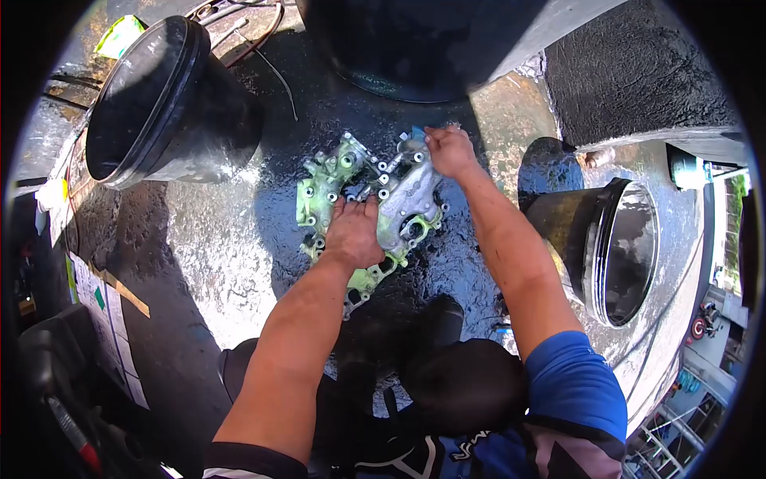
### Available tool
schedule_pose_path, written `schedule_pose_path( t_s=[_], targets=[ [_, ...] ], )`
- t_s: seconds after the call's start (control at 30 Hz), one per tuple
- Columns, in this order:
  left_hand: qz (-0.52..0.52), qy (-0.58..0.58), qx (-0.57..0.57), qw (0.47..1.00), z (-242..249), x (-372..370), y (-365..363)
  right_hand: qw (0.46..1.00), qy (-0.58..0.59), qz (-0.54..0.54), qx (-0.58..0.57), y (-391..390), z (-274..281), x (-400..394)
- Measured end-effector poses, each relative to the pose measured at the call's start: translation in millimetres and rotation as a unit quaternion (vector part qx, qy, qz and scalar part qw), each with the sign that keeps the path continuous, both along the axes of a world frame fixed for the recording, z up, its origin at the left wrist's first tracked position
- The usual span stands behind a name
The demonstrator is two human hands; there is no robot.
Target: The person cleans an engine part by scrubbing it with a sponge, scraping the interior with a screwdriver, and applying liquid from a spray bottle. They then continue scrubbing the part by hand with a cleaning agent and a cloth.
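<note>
A cast metal engine cover (408, 193), silver-grey with yellow-green tinted edges and several bolt holes, lies on the wet dark ground in front of me. My left hand (355, 235) rests on its middle, the fingers curled over the metal and gripping it. At the cover's upper right end, my right hand (451, 150) is closed in a pinch on a small blue piece (417, 133), held against the metal. Its kind is too small and covered to tell.
A black bucket (179, 104) lies tipped at the upper left, and another bucket (590, 239) lies on its side at the right. Beyond the cover stands a large dark container (415, 48). Hoses (259, 40) run along the ground at the top left.
</note>
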State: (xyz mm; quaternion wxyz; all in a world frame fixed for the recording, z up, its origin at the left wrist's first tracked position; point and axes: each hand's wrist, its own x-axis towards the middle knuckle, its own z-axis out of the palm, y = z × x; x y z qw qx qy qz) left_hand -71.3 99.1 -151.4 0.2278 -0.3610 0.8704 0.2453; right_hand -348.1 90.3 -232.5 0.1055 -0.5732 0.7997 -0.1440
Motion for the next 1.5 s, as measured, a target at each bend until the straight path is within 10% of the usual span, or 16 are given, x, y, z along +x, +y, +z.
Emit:
schedule_pose_path(
  t_s=[0.27,0.63,0.77,1.13,1.5],
  targets=[
    [-0.003,0.036,-0.056,0.998,-25.0,-4.3,34.5,0.991,-0.019,0.127,-0.027,21.8,26.3,4.0],
    [0.027,0.072,-0.085,0.993,-50.4,3.8,42.5,0.892,0.090,0.343,0.279,-57.7,80.6,34.2],
    [0.027,0.081,-0.076,0.993,-34.9,-1.6,39.3,0.903,0.149,0.324,0.240,-82.6,18.2,53.2],
    [0.007,0.057,-0.083,0.995,-36.6,-1.8,41.7,0.947,-0.303,-0.045,0.094,0.3,-8.9,-30.9],
    [0.021,0.057,-0.077,0.995,-35.0,-5.5,36.9,0.946,-0.058,0.272,0.168,1.7,64.1,-6.4]
  ],
)
